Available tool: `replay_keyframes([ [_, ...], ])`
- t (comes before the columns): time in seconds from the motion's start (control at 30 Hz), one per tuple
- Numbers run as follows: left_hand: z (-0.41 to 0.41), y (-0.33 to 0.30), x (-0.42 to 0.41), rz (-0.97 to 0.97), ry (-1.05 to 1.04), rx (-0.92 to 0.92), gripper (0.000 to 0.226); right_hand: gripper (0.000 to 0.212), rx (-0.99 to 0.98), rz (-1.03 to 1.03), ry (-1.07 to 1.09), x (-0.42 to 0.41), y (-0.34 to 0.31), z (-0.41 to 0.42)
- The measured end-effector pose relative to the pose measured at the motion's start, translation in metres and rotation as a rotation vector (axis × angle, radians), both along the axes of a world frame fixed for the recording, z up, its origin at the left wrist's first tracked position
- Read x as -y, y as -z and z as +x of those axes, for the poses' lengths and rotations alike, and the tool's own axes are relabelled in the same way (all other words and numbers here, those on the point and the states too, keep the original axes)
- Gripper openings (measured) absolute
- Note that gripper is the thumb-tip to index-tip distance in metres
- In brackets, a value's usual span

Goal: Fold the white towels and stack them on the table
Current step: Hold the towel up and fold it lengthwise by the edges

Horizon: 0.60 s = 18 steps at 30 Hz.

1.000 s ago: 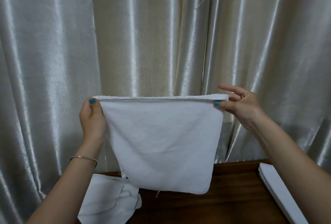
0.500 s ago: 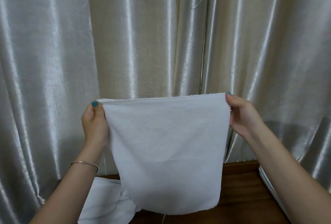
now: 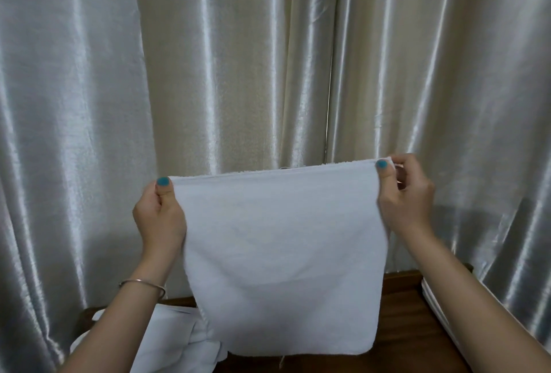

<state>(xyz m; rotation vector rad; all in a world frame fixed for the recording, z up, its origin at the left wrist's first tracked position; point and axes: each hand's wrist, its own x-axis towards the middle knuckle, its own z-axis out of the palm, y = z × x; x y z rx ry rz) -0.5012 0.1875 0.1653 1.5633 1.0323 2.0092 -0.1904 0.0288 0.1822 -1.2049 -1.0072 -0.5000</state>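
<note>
Here a white square terry towel point(image 3: 280, 265) hangs in the air in front of the person, held up by its two top corners above the dark brown wooden table point(image 3: 408, 340). The left hand point(image 3: 159, 217) pinches the top left corner, its thumb lying on the near face of the cloth and its other fingers hidden behind it (the thumbnail is painted teal). The right hand point(image 3: 404, 196) pinches the top right corner the same way, thumb on the near side and curled fingers point(image 3: 401, 168) behind the edge. The top edge runs taut between the two hands and sits a little higher on the right. The top edge shows two layers, and the lower edge hangs just over the table. A thin silver bangle point(image 3: 142, 283) circles the left wrist. On the table at the lower left lies a rumpled heap of white cloth point(image 3: 179, 340), partly hidden by the left forearm and the held towel. At the right edge, beside the right forearm, a flat stack of folded white towels point(image 3: 433, 298) shows only its rim. Behind everything hang shiny silver-grey satin curtains point(image 3: 268, 59) in long vertical folds.
</note>
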Motion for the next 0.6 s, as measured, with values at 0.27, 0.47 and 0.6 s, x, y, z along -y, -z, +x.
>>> replay_keyframes([
  [0.27,0.020,0.014,-0.028,-0.463,0.058,-0.024,0.037,0.023,-0.558,-0.416,-0.046,-0.034,0.008,0.027],
  [0.47,0.065,0.006,-0.006,-0.685,0.215,0.162,0.044,0.020,-0.703,-0.279,0.261,-0.053,0.012,-0.007],
  [0.6,0.105,-0.014,0.031,-0.659,0.435,0.330,0.047,0.010,-0.535,-0.148,0.060,-0.063,0.014,-0.058],
])
